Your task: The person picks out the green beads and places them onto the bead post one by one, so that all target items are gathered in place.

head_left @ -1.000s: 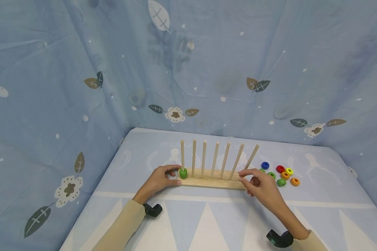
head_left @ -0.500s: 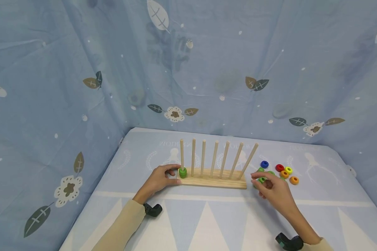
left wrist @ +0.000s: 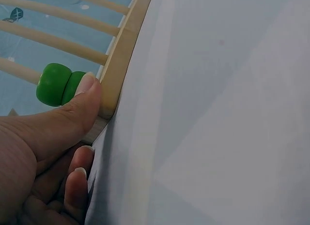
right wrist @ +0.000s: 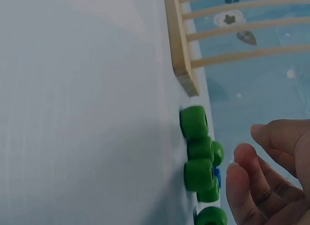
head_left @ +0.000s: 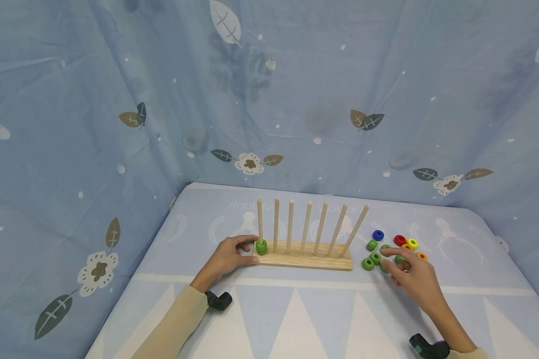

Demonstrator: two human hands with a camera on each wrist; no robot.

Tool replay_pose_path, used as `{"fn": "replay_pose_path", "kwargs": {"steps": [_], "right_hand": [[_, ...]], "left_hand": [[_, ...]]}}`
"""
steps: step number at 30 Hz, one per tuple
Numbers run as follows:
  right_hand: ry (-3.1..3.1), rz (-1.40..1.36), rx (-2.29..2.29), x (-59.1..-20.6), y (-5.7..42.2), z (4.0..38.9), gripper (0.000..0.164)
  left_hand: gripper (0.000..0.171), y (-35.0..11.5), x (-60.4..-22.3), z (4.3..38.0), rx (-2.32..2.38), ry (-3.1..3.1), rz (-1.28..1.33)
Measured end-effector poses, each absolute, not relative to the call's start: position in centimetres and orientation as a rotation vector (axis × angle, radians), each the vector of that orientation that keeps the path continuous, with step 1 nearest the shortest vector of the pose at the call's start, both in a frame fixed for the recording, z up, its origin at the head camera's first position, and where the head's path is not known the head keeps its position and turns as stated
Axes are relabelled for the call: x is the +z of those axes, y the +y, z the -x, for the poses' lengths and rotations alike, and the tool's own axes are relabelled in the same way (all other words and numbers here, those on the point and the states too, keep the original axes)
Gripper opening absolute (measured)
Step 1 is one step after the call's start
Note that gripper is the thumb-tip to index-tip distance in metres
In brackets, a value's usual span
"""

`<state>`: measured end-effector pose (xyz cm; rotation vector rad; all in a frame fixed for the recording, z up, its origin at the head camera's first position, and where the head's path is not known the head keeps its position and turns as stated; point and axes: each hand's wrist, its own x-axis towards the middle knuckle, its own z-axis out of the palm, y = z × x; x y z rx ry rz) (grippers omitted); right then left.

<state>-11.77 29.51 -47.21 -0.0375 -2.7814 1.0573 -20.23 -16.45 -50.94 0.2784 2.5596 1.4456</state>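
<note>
A wooden base (head_left: 303,260) with several upright pegs (head_left: 306,227) stands mid-table. Green beads (head_left: 261,247) sit low on the leftmost peg. My left hand (head_left: 247,251) grips the base's left end; in the left wrist view the thumb (left wrist: 72,109) presses the base end (left wrist: 118,65) beside the green beads (left wrist: 60,84). My right hand (head_left: 393,265) hovers over loose beads right of the base, fingers relaxed and holding nothing. Nearest it lie green beads (head_left: 368,264). The right wrist view shows the fingers (right wrist: 256,186) just off the green beads (right wrist: 193,122).
Blue (head_left: 378,235), red (head_left: 400,240), yellow (head_left: 412,243) and orange (head_left: 422,256) beads lie beyond my right hand. Blue patterned cloth walls (head_left: 72,149) close in the table on the left, back and right. Black wrist cameras (head_left: 217,300) sit on both forearms.
My right hand has moved from the right end of the base rightward to the loose beads. The left hand and the base have stayed put.
</note>
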Motion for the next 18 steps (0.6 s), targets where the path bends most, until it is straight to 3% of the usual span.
{"fn": "replay_pose_path", "kwargs": {"steps": [18], "right_hand": [[-2.774, 0.195, 0.983, -49.0, 32.4, 12.5, 0.033]], "left_hand": [[0.058, -16.5, -50.9, 20.2, 1.454, 2.556, -0.273]]}}
